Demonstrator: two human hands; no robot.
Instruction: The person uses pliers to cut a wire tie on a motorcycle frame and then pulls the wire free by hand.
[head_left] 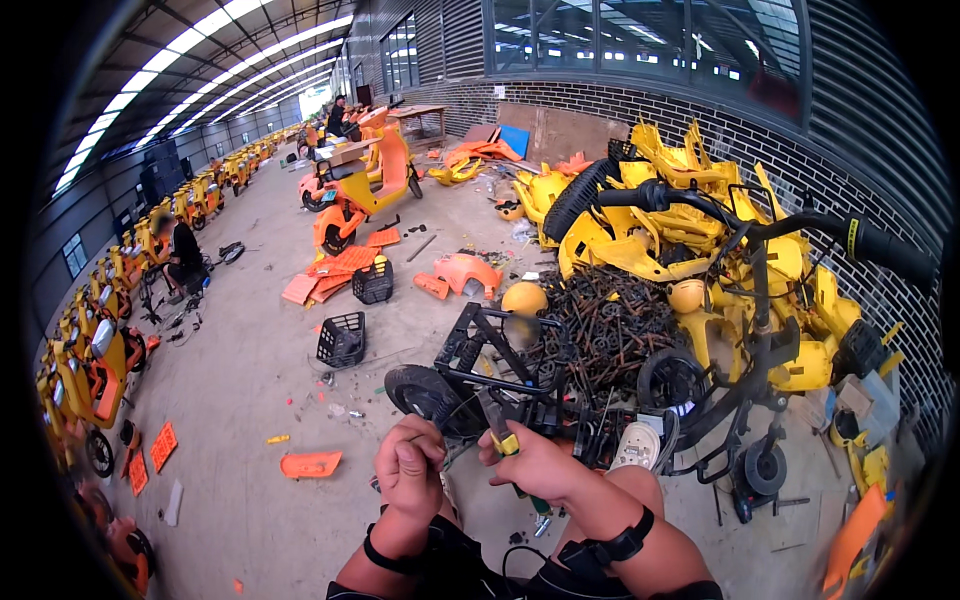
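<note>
Apparent tool work, black frame point(462, 345)
Right hand point(540, 467) grips yellow tool point(507, 443); left hand point(408, 472) curled, contents unclear; next likely needs steadiness

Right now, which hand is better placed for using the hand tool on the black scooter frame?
Probably the right hand: it grips the yellow hand tool, whose upper end points toward the black scooter frame. The left hand is curled; whether it holds anything is unclear.
</note>
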